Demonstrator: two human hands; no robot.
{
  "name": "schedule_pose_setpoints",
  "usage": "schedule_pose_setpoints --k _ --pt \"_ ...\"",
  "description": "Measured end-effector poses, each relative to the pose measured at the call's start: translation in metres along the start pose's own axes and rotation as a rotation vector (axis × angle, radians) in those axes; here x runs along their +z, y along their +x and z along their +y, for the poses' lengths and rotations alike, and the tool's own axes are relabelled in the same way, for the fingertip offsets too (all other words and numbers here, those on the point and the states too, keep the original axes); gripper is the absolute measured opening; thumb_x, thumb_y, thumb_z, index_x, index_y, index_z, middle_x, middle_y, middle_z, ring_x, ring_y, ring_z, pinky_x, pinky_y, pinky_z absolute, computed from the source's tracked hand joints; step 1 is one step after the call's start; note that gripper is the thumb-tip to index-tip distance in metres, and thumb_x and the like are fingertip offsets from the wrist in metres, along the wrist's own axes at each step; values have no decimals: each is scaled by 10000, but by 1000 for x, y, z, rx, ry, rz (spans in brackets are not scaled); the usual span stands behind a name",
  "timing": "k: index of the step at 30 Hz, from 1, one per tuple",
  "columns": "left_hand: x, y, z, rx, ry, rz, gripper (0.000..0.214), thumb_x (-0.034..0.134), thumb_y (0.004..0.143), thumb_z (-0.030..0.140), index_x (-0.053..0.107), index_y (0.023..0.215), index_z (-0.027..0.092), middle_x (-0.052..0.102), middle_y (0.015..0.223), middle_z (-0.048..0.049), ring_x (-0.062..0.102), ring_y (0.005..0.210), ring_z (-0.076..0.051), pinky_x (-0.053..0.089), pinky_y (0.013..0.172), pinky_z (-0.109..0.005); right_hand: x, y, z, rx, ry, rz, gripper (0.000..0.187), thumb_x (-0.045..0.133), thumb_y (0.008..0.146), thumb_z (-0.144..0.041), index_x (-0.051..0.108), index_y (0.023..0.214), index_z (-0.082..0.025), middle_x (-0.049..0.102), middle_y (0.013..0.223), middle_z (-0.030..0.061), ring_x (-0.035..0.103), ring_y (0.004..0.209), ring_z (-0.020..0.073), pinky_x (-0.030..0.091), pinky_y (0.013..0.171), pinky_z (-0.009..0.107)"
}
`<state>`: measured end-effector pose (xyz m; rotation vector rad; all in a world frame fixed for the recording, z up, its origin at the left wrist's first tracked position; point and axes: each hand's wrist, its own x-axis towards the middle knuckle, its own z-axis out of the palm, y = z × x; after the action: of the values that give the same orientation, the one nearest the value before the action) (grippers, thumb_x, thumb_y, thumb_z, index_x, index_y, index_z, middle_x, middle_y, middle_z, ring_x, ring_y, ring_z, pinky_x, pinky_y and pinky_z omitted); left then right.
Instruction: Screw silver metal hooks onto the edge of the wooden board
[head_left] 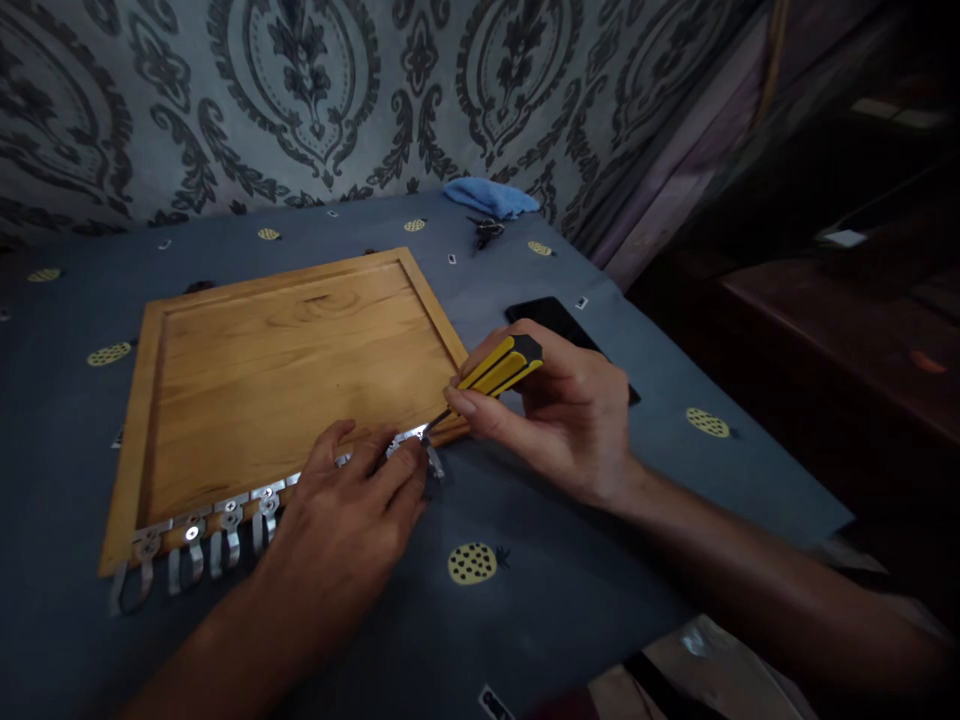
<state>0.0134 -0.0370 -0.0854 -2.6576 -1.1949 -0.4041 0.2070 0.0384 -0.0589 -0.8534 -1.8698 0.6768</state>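
A square wooden board (292,370) with a raised rim lies on a blue-grey cloth. Along its near edge runs a metal rail with several hooks (202,535). My right hand (562,410) is closed round a yellow and black screwdriver (499,368), whose tip meets the rail at the board's near right corner. My left hand (352,510) lies over the rail beside that tip, fingers pressed down on the metal; part of the rail is hidden under it.
The cloth-covered table (570,590) stands against a patterned wall. A black phone (551,318) lies just behind my right hand. A blue rag (491,196) and a small dark object (486,232) sit at the back. The table's right edge drops off beside dark wooden furniture (840,330).
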Motion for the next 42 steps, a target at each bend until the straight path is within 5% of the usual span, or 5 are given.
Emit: schedule_pose_setpoints --k 26,30,37,42 --pt "-2 5 0 -19 -33 32 252 477 1021 190 720 1052 129 765 1101 -54 670 1026 -271 409 966 -498 1 -3 -6 20 77 40 277 788 837 -382 592 730 -218 615 675 -20 591 625 133 476 570 285" --pt "-4 5 0 -29 -52 28 264 468 1019 181 718 1075 119 763 1112 -55 674 1018 -277 422 958 -508 -2 1 -8 71 179 -26 220 809 820 -379 696 907 -212 662 780 -14 574 602 106 485 551 253" --pt "-3 5 0 -30 -33 15 270 473 1007 181 707 1123 111 768 1099 -77 673 1039 -296 442 955 -521 -10 8 -8 139 350 -194 141 756 855 -308 723 862 -171 666 851 8 578 610 76 485 542 211" --pt "-2 4 0 -24 -29 27 254 498 988 167 710 1113 102 763 1108 -92 674 1043 -302 454 953 -534 -7 9 -7 229 468 -205 282 817 795 -407 684 822 -159 637 733 -17 574 520 65 489 458 183"
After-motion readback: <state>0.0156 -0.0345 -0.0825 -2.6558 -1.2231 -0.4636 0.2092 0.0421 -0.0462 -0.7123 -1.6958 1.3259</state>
